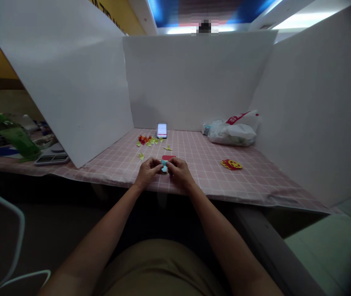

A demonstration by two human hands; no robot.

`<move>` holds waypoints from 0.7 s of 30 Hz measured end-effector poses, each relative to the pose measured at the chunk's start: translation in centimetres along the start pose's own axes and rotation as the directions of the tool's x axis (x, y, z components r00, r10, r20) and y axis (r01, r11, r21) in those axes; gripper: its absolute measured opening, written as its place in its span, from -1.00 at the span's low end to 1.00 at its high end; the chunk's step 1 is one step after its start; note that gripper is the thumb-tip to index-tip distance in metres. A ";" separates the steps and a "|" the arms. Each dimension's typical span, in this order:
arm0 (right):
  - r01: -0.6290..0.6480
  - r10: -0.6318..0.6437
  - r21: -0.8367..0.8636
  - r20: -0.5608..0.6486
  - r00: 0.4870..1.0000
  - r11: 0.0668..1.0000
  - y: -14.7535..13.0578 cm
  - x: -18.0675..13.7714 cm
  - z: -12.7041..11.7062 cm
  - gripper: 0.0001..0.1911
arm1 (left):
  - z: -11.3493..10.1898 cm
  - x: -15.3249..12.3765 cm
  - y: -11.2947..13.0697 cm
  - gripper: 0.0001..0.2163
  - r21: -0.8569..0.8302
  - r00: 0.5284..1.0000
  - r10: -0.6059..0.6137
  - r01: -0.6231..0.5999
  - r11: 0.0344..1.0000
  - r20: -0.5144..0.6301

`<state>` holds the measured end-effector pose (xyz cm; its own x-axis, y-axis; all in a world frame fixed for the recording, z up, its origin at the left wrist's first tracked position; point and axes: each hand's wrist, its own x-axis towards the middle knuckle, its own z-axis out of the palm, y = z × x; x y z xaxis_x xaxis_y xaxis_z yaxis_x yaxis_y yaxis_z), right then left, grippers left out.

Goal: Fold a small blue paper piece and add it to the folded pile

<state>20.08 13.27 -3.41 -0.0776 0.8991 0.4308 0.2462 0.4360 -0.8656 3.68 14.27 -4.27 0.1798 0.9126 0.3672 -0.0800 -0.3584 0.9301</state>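
Note:
Near the table's front edge, a small piece of light blue paper (164,163) is pinched between both hands. My left hand (148,171) grips its left side with thumb and fingertips, and my right hand (178,169) grips its right side. Just behind the fingers lies a red paper (168,157), flat on the cloth. Beyond it rests a yellow folded paper piece (168,148), and another yellow folded piece (141,156) lies left of my left hand. Farther back is a cluster of orange, red and yellow folded papers (146,140).
A phone (162,130) stands upright at the back. On the right lie red and yellow cut-out shapes (232,164) and a white plastic bag (233,133). White panels (200,82) wall the checked tablecloth (203,181). Outside, left, are a green bottle (19,137) and a scale (52,159).

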 end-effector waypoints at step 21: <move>-0.031 0.026 0.099 0.050 0.998 0.995 0.3 -0.1 0.1 -0.81 | -0.2 -0.1 0.2 -0.76 0.059 0.997 0.009 -0.005 0.998 -0.072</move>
<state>20.04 13.34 -3.75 -0.1199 0.9109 0.3949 0.1518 0.4099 -0.8994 3.48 14.17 -4.08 0.1083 0.9210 0.3741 -0.0224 -0.3739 0.9272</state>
